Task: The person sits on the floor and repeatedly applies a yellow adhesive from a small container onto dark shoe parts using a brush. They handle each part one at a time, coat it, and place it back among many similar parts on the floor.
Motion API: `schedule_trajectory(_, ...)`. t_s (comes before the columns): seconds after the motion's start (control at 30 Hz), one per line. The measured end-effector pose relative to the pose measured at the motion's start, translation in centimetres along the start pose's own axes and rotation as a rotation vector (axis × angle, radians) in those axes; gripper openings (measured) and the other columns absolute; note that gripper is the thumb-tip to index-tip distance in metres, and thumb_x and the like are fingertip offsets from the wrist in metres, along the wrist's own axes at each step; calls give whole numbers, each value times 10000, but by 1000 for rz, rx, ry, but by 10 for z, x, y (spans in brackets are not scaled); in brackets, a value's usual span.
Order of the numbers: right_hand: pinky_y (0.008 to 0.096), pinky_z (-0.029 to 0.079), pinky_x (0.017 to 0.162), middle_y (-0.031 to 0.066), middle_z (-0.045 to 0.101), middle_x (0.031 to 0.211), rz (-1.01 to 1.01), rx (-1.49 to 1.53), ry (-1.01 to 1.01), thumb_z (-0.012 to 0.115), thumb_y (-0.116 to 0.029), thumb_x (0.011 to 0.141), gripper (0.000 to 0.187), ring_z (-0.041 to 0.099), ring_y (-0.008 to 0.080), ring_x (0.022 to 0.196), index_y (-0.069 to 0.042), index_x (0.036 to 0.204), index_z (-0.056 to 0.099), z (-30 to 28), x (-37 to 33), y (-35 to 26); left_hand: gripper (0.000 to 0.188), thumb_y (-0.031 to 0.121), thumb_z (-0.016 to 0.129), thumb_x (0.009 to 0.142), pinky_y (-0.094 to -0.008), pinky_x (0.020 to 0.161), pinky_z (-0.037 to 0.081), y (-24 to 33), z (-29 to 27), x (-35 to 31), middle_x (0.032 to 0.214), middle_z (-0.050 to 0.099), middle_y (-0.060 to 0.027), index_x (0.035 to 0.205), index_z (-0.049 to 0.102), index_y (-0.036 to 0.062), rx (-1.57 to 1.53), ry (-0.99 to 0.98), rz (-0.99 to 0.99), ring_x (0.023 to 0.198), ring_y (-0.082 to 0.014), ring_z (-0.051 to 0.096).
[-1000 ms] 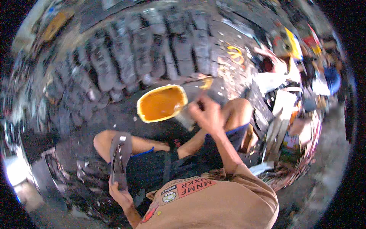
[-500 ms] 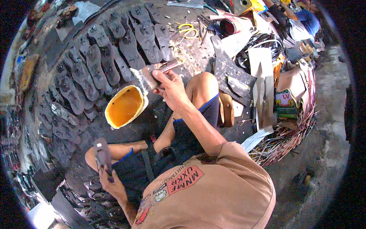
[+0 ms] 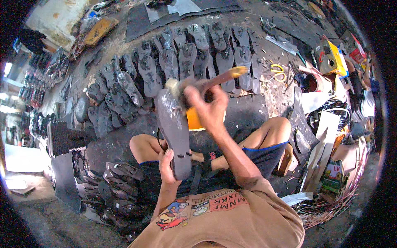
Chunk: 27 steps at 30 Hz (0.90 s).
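Note:
My left hand (image 3: 167, 168) grips a dark flip-flop (image 3: 175, 134) near one end, holding it raised over my lap with the underside toward me. Wet, whitish glossy streaks cover its far part. In my right hand (image 3: 214, 110) is a wide brush (image 3: 221, 79) with a brown handle and yellow tip. The brush's pale bristles are at the streaked end of the sole and look blurred. Behind my right hand, partly hidden by it and the flip-flop, stands a bowl (image 3: 193, 120) of amber liquid.
Rows of dark sandal soles (image 3: 149, 70) lie beyond the bowl. A heap of flip-flops (image 3: 122, 180) sits by my left knee. Yellow-handled scissors (image 3: 278, 71) lie to the far right, near sheet scraps (image 3: 320, 142) and a bundle of thin strips (image 3: 326, 215).
My right hand has brought the brush from beside the bowl over to the flip-flop. My left hand has lifted the flip-flop up to the middle. The view has swung left.

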State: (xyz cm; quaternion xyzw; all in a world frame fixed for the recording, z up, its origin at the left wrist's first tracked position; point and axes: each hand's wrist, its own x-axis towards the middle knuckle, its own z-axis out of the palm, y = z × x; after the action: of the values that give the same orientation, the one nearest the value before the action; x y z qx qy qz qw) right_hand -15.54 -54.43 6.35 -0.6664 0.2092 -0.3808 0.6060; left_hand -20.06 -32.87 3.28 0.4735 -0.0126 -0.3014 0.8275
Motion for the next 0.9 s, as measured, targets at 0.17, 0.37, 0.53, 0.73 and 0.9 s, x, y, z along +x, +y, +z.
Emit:
schedule_trajectory(0.17, 285, 518, 701, 53, 724, 860, -86, -129, -95, 834, -181, 789, 309, 657, 122, 777, -12, 1009, 699, -11, -34, -22, 544, 457, 483, 1008, -375, 762, 563, 5, 16, 8, 1055, 695, -148, 1299, 546, 2, -7, 44, 55, 895, -261, 694)
schedule_trajectory(0.37, 258, 455, 612, -16, 650, 759, 12, 201, 117, 821, -209, 874, 226, 553, 71, 680, -18, 895, 703, -9, 36, -41, 505, 382, 612, 932, -393, 803, 600, -2, 27, -2, 1067, 704, -145, 1270, 590, 9, 66, -2, 136, 887, -274, 707)
schedule_trajectory(0.53, 270, 536, 697, 18, 724, 898, 86, 192, -10, 828, -102, 845, 208, 654, 92, 781, -6, 993, 717, -13, -67, -42, 521, 403, 426, 1081, -438, 999, 518, -2, 9, 31, 1412, 532, -116, 1508, 405, 105, -475, -185, 289, 1180, -287, 610)
schedule_trajectory(0.73, 367, 555, 626, 115, 736, 787, -174, -154, -83, 871, -235, 779, 284, 716, 241, 683, -18, 911, 744, -21, -68, -50, 597, 506, 421, 1043, -448, 1091, 459, -2, 10, 44, 1372, 604, -100, 1439, 502, 66, -392, -130, 153, 1239, -276, 587)
schedule_trajectory(0.9, 393, 564, 658, 137, 732, 776, -232, -94, -134, 858, -247, 786, 290, 716, 269, 692, -1, 877, 734, -21, -66, -60, 585, 529, 391, 1078, -426, 1073, 471, 11, 18, 46, 1353, 598, -81, 1485, 464, 116, -222, -2, 211, 1225, -253, 599)
